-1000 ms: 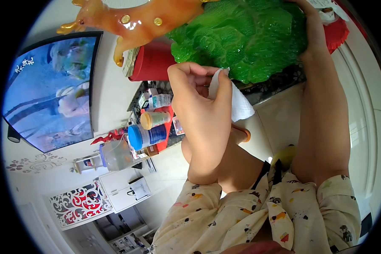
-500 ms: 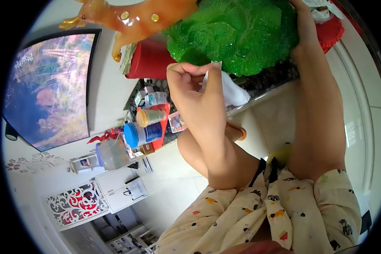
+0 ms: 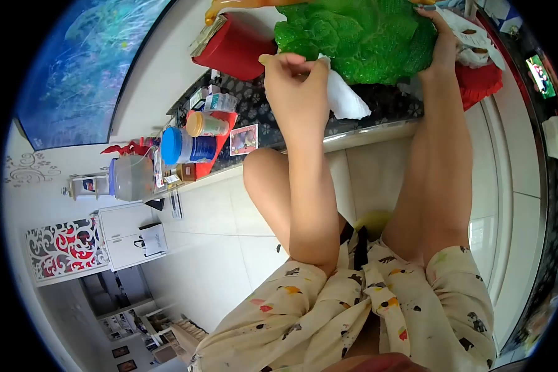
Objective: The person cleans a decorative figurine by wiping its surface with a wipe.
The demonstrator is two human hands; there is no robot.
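Note:
A large, glossy green ornament with carved leafy folds (image 3: 359, 40) stands at the top of the view on a dark patterned counter (image 3: 387, 111). My left hand (image 3: 296, 84) is closed in a pinch on a white tissue (image 3: 346, 99), at the ornament's lower left edge. Part of the tissue hangs down past my thumb. My right hand (image 3: 439, 46) grips the ornament's right side, its fingers partly hidden at the rim. Behind it, a glossy orange figure (image 3: 248, 7) is cut off by the frame.
Left along the counter are a red container (image 3: 239, 46), a blue-lidded jar (image 3: 189, 146), a yellow-lidded jar (image 3: 206, 124) and a picture card (image 3: 244, 139). A red frilled cloth (image 3: 479, 85) and crumpled tissues (image 3: 473, 56) lie at right. A screen (image 3: 87, 68) hangs at left.
The view has tilted, so the ornament and orange figure sit higher in frame and more counter shows. My left hand still pinches the tissue at the ornament's edge; my right hand stays on its side.

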